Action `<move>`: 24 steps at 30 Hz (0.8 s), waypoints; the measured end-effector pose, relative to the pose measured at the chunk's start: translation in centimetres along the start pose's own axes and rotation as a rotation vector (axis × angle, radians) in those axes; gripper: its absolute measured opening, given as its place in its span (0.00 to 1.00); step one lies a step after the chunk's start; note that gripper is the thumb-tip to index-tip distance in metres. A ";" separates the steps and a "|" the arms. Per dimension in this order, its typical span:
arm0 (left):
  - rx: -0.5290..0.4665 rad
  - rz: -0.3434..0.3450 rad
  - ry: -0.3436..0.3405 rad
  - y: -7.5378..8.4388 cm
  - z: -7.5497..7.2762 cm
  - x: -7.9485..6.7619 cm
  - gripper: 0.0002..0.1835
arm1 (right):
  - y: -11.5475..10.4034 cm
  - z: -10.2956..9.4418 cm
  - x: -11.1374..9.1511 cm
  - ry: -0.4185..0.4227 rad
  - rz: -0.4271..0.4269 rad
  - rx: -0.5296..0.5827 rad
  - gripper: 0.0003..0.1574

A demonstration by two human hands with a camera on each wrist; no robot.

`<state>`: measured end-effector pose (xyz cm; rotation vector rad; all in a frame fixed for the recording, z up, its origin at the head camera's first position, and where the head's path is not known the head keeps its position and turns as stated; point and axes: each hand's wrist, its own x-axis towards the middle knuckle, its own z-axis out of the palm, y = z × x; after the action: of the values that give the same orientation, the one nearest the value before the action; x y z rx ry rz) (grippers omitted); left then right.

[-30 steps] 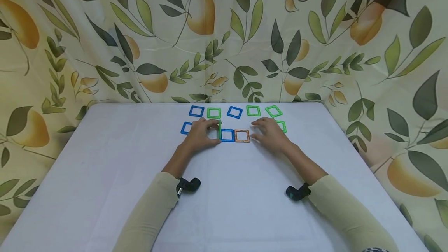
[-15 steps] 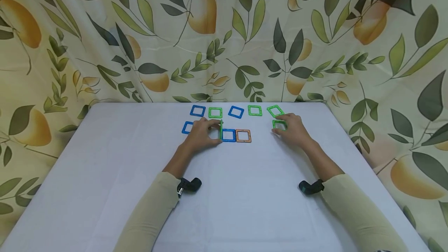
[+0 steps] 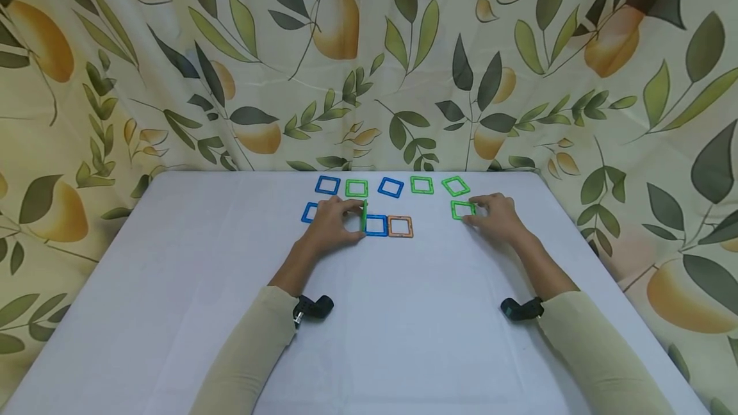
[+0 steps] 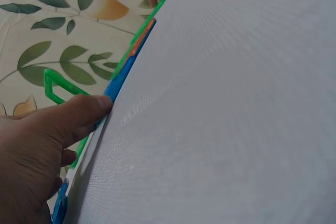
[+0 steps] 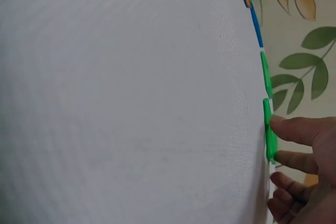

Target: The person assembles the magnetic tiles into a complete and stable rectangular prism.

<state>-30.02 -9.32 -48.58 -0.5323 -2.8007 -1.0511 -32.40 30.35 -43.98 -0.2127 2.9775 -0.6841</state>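
Observation:
My left hand (image 3: 331, 223) grips a green magnetic tile (image 3: 364, 216) by its edges, thumb at the near end. This tile stands upright at the left edge of a flat blue magnetic tile (image 3: 377, 225), and an orange one (image 3: 400, 227) lies against the blue one's right side. Farther right, my right hand (image 3: 497, 216) pinches another green magnetic tile (image 3: 455, 211), which lies flat, between thumb and index finger. In the right wrist view, thumb and index finger meet that green tile (image 5: 270, 135) at the table edge. The left fingers partly cover a blue tile (image 3: 308, 212).
Along the table's far edge lies a row of square tile frames: a blue one (image 3: 328, 185), a green one (image 3: 356, 188), another blue one (image 3: 391, 187) and green ones (image 3: 422, 185) to the right. A patterned curtain (image 3: 369, 63) hangs behind the white table (image 3: 369, 325).
My right hand has moved right, from beside the orange tile to the flat green tile, and now takes it by its right part. My left hand keeps holding the upright green tile in place.

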 end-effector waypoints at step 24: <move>0.002 -0.040 -0.008 0.1 -0.1 -0.2 0.36 | 0.2 0.3 -0.6 0.114 0.006 0.241 0.32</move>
<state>-29.78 -9.37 -48.47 -0.4832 -2.8304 -1.0553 -31.82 30.53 -44.29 -0.1535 2.9614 -1.0790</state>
